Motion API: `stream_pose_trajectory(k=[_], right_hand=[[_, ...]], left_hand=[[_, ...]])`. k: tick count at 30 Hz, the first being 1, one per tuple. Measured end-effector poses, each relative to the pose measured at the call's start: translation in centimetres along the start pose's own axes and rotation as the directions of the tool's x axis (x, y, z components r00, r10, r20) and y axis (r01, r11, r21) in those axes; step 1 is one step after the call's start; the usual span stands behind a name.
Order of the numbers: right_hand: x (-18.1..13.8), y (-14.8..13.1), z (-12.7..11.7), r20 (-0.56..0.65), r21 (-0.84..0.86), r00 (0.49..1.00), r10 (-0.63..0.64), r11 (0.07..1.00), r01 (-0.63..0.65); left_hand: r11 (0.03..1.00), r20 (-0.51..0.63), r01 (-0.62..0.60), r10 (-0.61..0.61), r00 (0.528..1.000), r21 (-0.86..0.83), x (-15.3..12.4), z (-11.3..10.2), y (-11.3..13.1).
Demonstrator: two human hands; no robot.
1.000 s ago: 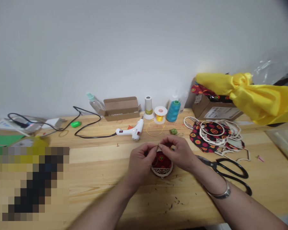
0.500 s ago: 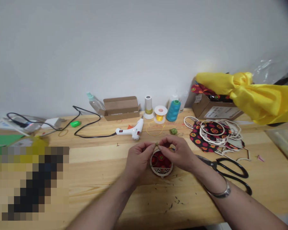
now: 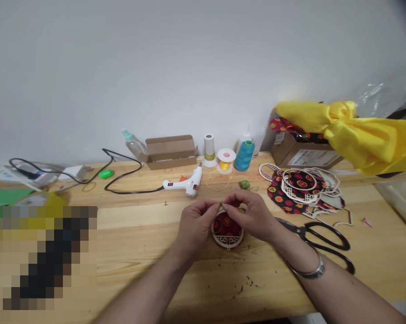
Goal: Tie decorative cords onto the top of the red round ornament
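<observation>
My left hand (image 3: 198, 222) and my right hand (image 3: 252, 215) meet in front of me, thumbs and forefingers pinched together. Between the fingertips shows a small green piece (image 3: 221, 204), too small to make out fully. Just below it lies a round ornament (image 3: 228, 231) with a pale lattice frame over dark red patterned fabric. My fingers cover part of its top edge. A small green bundle (image 3: 244, 185) sits beyond my right hand. Black-handled scissors (image 3: 302, 231) lie beside my right forearm, which partly hides them.
Behind my hands stand a white glue gun (image 3: 184, 184), a yellow cord spool (image 3: 226, 161), a blue thread cone (image 3: 245, 156) and an open cardboard box (image 3: 171, 153). Lattice frames and fabric pieces (image 3: 302, 189) pile up at right, near a box (image 3: 302, 150) under yellow cloth (image 3: 368, 135).
Both hands hold nearly the same place and pinch, with only a slight shift at the fingertips. The ornament and the other things stay where they were.
</observation>
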State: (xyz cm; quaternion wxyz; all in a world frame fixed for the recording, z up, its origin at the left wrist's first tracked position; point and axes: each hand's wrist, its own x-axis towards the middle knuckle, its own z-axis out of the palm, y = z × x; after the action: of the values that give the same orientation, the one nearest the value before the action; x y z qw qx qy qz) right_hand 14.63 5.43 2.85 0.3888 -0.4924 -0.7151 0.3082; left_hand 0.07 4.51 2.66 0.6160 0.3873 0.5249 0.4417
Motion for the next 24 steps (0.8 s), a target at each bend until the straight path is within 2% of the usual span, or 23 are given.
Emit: stream_pose_trajectory(k=[5, 8, 15, 17, 21, 24], right_hand=[[0.0, -0.3, -0.2, 0.015, 0.052, 1.000, -0.020, 0.998, 0.019], [-0.1, -0.2, -0.1, -0.023, 0.088, 1.000, -0.003, 0.996, 0.005], [0.4, 0.9, -0.1, -0.151, 0.284, 0.971, 0.183, 0.949, -0.135], [0.6, 1.0, -0.2, -0.109, 0.276, 0.974, 0.200, 0.947, -0.164], [0.7, 0.9, -0.3, 0.065, 0.275, 0.989, 0.132, 0.950, -0.145], [0.5, 0.8, -0.1, 0.135, 0.289, 0.984, 0.121, 0.945, -0.155]], left_hand=[[0.997, -0.060, 0.053, -0.056, 0.997, -0.057, 0.0, 0.1, 0.2], [0.994, -0.044, 0.072, -0.076, 0.996, -0.080, -0.1, 0.2, 0.3], [0.994, -0.007, 0.070, -0.071, 0.997, -0.090, 0.0, 0.1, 0.0], [0.993, 0.012, 0.068, -0.067, 0.998, -0.098, 0.1, 0.1, -0.2], [0.989, 0.062, 0.076, -0.068, 0.996, -0.126, 0.2, -0.1, -0.4], [0.984, 0.098, 0.076, -0.061, 0.993, -0.160, 0.3, -0.2, -0.5]])
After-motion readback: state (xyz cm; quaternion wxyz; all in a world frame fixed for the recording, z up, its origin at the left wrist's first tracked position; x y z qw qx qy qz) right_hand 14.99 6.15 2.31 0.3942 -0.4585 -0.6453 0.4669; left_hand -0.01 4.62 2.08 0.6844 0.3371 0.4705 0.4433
